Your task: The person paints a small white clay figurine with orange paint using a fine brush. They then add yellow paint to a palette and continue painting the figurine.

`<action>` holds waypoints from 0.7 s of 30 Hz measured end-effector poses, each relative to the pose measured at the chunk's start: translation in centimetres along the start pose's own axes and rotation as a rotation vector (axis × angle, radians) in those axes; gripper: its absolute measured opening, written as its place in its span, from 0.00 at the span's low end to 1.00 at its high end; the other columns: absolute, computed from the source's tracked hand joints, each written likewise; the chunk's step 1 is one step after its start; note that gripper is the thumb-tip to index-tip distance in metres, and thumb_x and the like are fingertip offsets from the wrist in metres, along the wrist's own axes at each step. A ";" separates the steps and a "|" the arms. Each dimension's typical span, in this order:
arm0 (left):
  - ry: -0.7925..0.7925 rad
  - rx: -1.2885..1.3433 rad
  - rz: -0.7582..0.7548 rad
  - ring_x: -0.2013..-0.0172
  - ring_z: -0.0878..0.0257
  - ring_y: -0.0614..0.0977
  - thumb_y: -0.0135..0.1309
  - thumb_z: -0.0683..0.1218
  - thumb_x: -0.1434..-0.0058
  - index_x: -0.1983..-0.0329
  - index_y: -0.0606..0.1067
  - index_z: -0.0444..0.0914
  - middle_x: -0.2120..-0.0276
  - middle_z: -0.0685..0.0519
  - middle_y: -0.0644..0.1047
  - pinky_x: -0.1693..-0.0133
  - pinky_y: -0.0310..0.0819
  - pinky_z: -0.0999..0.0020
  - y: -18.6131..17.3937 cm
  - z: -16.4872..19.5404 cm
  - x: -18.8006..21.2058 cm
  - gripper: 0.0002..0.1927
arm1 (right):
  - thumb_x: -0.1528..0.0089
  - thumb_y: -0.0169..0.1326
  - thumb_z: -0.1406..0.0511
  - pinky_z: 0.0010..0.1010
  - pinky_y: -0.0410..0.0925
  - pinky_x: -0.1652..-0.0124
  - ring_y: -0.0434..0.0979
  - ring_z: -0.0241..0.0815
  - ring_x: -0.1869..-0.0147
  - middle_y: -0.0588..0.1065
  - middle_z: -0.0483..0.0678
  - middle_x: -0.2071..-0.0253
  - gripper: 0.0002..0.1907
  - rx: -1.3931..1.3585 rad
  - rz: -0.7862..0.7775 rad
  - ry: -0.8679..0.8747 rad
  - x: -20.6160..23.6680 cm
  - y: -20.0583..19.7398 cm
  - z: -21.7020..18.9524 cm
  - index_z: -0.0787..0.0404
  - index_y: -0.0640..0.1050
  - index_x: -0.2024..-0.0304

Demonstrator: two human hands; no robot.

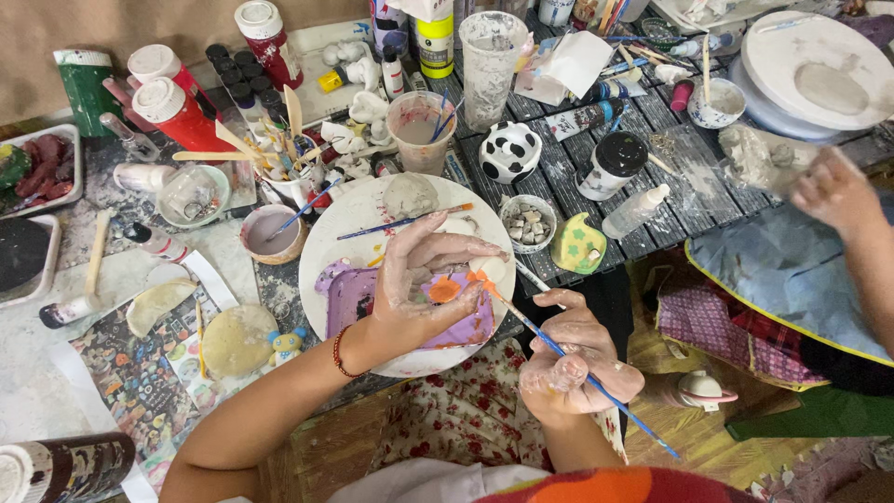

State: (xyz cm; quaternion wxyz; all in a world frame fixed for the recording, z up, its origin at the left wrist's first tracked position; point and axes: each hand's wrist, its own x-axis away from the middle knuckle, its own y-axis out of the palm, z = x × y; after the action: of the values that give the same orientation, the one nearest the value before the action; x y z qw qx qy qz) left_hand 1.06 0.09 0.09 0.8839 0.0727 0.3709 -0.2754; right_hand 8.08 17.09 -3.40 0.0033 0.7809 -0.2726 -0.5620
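Observation:
My left hand point(424, 275) rests over a white round plate point(372, 216) smeared with purple and orange paint, its fingers curled around a small clay piece painted orange point(445, 291). My right hand point(573, 363) holds a thin blue-handled paintbrush point(559, 346), whose orange tip touches the clay piece near my left fingers. A second brush point(405, 223) lies across the plate's far side beside a grey clay lump point(410, 194).
The table is crowded: red paint bottles point(172, 107), a cup of murky water point(421, 130), a black-and-white spotted figurine point(509, 151), a bowl of small stones point(528, 222), a yellow-green clay piece point(577, 244). Another person's hand point(833, 191) is at right near a white turntable point(819, 70).

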 end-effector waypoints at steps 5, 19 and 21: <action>-0.018 0.008 0.018 0.38 0.49 0.80 0.57 0.31 0.31 0.23 0.47 0.45 0.38 0.39 0.74 0.36 0.78 0.53 0.1 0.0 0.1 0.43 | 0.28 0.49 0.55 0.47 0.74 0.69 0.64 0.39 0.77 0.69 0.52 0.71 0.17 -0.005 0.086 -0.018 0.2 0.2 0.3 0.58 0.59 0.55; -0.043 0.017 0.043 0.36 0.49 0.80 0.58 0.31 0.32 0.23 0.49 0.44 0.39 0.39 0.75 0.34 0.78 0.52 0.3 -0.4 0.1 0.42 | 0.27 0.48 0.56 0.47 0.73 0.67 0.65 0.37 0.79 0.70 0.47 0.69 0.14 0.003 0.028 -0.020 0.1 0.0 0.5 0.55 0.59 0.53; -0.044 -0.001 0.039 0.36 0.49 0.80 0.58 0.31 0.32 0.23 0.49 0.44 0.39 0.39 0.75 0.34 0.78 0.53 0.2 -0.3 0.1 0.42 | 0.26 0.48 0.56 0.48 0.74 0.64 0.67 0.38 0.76 0.70 0.49 0.67 0.15 0.014 -0.012 0.000 0.1 -0.1 0.2 0.55 0.58 0.52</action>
State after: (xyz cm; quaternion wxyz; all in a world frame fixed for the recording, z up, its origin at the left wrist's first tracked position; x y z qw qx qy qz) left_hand 1.04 0.35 -0.25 0.8971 0.0736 0.3501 -0.2594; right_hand 7.98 17.22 -3.61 -0.0056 0.7824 -0.2721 -0.5601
